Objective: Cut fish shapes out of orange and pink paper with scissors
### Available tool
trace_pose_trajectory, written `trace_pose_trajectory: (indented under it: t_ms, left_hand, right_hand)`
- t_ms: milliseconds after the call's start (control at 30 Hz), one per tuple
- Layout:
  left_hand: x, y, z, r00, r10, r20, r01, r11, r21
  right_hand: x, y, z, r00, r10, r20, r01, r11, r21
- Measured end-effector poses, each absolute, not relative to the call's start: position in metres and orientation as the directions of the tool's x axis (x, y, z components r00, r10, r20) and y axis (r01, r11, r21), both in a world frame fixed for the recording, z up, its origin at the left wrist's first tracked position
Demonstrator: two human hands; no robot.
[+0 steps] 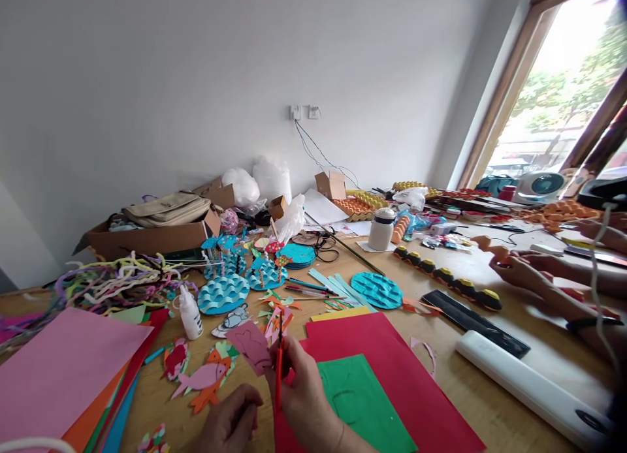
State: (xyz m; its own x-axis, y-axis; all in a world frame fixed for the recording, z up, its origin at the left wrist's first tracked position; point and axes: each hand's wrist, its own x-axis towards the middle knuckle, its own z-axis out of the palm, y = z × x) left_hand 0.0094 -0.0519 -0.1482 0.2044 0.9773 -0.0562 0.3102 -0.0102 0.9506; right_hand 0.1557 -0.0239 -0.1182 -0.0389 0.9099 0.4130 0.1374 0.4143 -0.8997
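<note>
My right hand grips red-handled scissors, their dark blades pointing up and away. A small pink paper piece with a pencilled outline meets its fingertips beside the scissors. Lower and to the left, my left hand is curled closed, and I see nothing in it. Cut paper fish lie left of the hands: a pink fish, an orange fish and a red fish. Under and right of my right hand are a red sheet and a green sheet with drawn lines.
Coloured paper is stacked at left, near a glue bottle and pipe cleaners. Blue wavy discs stand ahead. A long white device lies at right. Another person's hands hold an egg-carton strip.
</note>
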Motion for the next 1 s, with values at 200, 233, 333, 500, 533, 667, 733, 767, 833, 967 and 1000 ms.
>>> trace_pose_trajectory:
  t_ms: [200, 233, 333, 500, 533, 667, 733, 767, 833, 967, 1000]
  left_hand:
    - [0.008, -0.05, -0.152, 0.205, 0.977, -0.052, 0.367, -0.028, 0.93]
    - [0.008, -0.05, -0.153, 0.207, 0.977, -0.058, 0.365, -0.022, 0.931]
    - [0.007, -0.05, -0.152, 0.215, 0.973, -0.086, 0.344, 0.007, 0.939]
    - [0.008, -0.046, -0.154, 0.22, 0.972, -0.082, 0.334, 0.004, 0.943]
    - [0.008, -0.045, -0.155, 0.222, 0.972, -0.073, 0.337, -0.006, 0.941]
    - [0.009, -0.044, -0.157, 0.233, 0.972, -0.041, 0.36, -0.047, 0.932]
    - [0.009, -0.044, -0.157, 0.239, 0.97, -0.044, 0.362, -0.047, 0.931]
    - [0.009, -0.044, -0.157, 0.244, 0.969, -0.047, 0.362, -0.046, 0.931]
    - [0.009, -0.045, -0.156, 0.251, 0.966, -0.054, 0.363, -0.042, 0.931]
    - [0.011, -0.046, -0.151, 0.238, 0.97, -0.048, 0.37, -0.045, 0.928]
    - [0.012, -0.046, -0.149, 0.232, 0.972, -0.045, 0.374, -0.047, 0.926]
  right_hand:
    - [0.157, -0.024, -0.114, -0.049, 0.915, 0.401, 0.139, 0.403, -0.904]
    - [0.157, -0.024, -0.114, -0.045, 0.914, 0.403, 0.147, 0.405, -0.902]
    - [0.158, -0.022, -0.115, -0.032, 0.901, 0.433, 0.183, 0.431, -0.883]
    - [0.159, -0.019, -0.122, -0.021, 0.883, 0.468, 0.236, 0.46, -0.856]
    - [0.16, -0.019, -0.124, -0.023, 0.88, 0.475, 0.248, 0.466, -0.85]
    - [0.16, -0.017, -0.13, -0.032, 0.862, 0.505, 0.305, 0.49, -0.817]
    - [0.16, -0.017, -0.132, -0.037, 0.853, 0.52, 0.335, 0.501, -0.798]
    - [0.16, -0.017, -0.132, -0.041, 0.849, 0.527, 0.349, 0.507, -0.788]
    - [0.161, -0.017, -0.133, -0.048, 0.84, 0.541, 0.374, 0.517, -0.77]
    - [0.162, -0.017, -0.134, -0.059, 0.828, 0.558, 0.417, 0.528, -0.74]
    - [0.162, -0.017, -0.134, -0.061, 0.826, 0.56, 0.428, 0.529, -0.733]
